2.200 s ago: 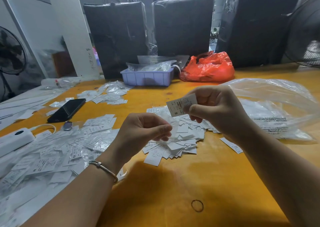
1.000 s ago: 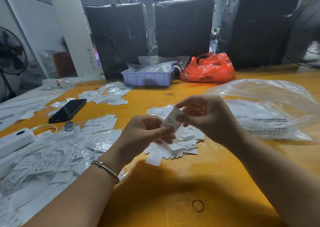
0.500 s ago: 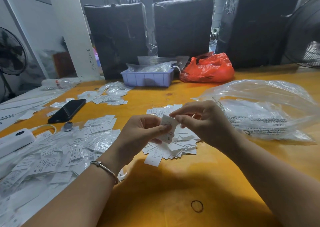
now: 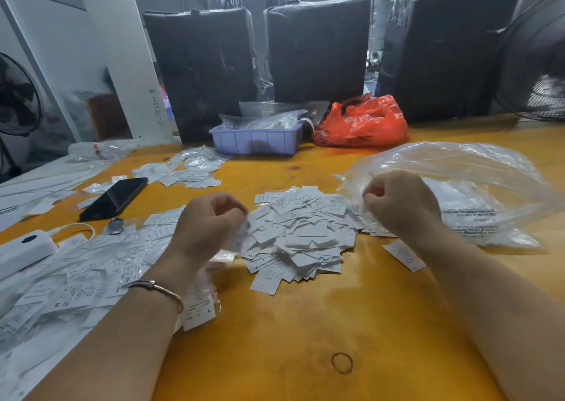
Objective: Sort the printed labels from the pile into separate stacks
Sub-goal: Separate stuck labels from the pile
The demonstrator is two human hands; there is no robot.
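A loose pile of small white printed labels (image 4: 299, 235) lies on the orange table (image 4: 305, 324) in front of me. My left hand (image 4: 208, 226) hovers at the pile's left edge, its fingers curled round a small, motion-blurred bunch of labels (image 4: 240, 240). My right hand (image 4: 400, 205) is over the pile's right edge, next to the clear plastic bag (image 4: 474, 186). Its fingers are curled in and I see no label in them. Sorted labels in clear sleeves (image 4: 85, 275) spread out to the left of my left arm.
A black phone (image 4: 114, 197) and a white power bank (image 4: 23, 249) lie at the left. More labels (image 4: 186, 171), a lilac tray (image 4: 255, 139) and a red bag (image 4: 362, 124) sit farther back. A rubber band (image 4: 341, 363) and a stray label (image 4: 403, 255) lie near me.
My right hand passed the single label into my left hand's bunch, then moved away right to the bag's edge. My left hand dropped slightly toward the pile's left edge.
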